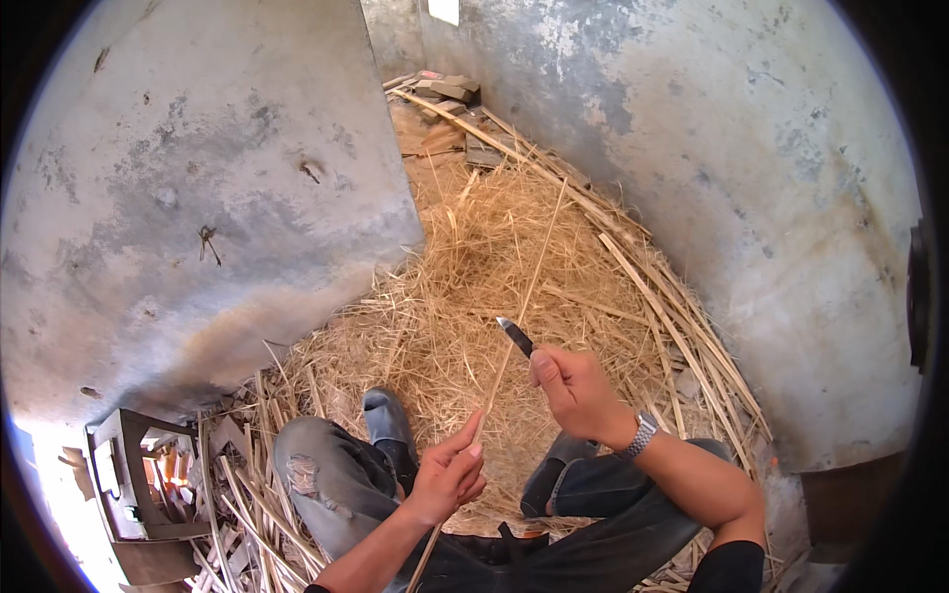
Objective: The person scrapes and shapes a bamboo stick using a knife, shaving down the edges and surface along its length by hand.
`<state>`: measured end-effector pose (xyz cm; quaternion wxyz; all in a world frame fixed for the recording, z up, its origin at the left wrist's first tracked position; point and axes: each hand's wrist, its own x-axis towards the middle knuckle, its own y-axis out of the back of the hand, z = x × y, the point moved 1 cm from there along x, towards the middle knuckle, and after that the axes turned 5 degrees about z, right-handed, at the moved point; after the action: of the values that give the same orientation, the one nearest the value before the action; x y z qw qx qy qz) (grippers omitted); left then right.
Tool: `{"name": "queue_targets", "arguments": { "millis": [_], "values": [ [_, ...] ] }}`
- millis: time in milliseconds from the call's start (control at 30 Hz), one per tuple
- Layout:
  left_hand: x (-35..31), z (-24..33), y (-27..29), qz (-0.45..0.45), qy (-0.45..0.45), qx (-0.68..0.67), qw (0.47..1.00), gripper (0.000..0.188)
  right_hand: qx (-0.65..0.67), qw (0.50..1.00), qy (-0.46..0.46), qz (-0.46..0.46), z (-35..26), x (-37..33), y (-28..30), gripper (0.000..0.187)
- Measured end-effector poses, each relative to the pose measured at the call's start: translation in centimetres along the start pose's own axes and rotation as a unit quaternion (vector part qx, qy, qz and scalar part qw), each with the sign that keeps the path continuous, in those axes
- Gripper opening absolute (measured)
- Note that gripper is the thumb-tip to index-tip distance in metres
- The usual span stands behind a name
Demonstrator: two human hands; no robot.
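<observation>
The right hand (583, 397) has its grip closed round a knife (517, 339); the left hand (448, 481) holds a strip (541, 259); likely light, springy, splintery; best held by its flat faces.

Head view: left wide fisheye worn on the head, upright, looks down and forward over the lap (573, 555); left hand (447, 479) and right hand (581, 395) near, straw (455, 287) farther, walls (722, 198) bending toward the dark round rim.
</observation>
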<state>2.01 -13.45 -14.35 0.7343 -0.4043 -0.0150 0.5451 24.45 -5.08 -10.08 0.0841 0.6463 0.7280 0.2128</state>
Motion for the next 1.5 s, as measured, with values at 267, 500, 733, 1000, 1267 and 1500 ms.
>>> {"name": "queue_targets", "arguments": {
  "millis": [267,500,733,1000,1267,1500],
  "values": [
    [-0.5,-0.3,0.8,-0.099,-0.001,-0.028,0.995,0.056,-0.083,0.991,0.008,0.103,1.5,2.5,3.4,0.044],
    [-1.0,0.6,0.3,-0.126,0.097,-0.082,0.984,0.056,-0.115,0.986,0.017,0.118,0.3,2.6,4.0,0.045],
    [-1.4,0.7,1.2,-0.105,0.068,-0.088,0.988,0.054,-0.097,0.995,0.012,0.027,-0.9,0.0,0.4,0.041],
    [-0.9,1.0,1.1,-0.091,0.063,-0.078,0.991,0.052,-0.068,0.997,0.015,-0.043,-1.6,-1.5,-1.3,0.038],
    [-0.1,1.1,0.3,-0.109,0.073,-0.078,0.988,0.056,-0.027,0.997,-0.002,-0.069,-1.0,-3.0,-2.4,0.043],
    [-0.4,0.9,1.2,-0.132,0.073,-0.129,0.980,0.055,0.251,0.904,-0.179,-0.294,-0.1,-3.0,-2.3,0.055]
  ]
}}
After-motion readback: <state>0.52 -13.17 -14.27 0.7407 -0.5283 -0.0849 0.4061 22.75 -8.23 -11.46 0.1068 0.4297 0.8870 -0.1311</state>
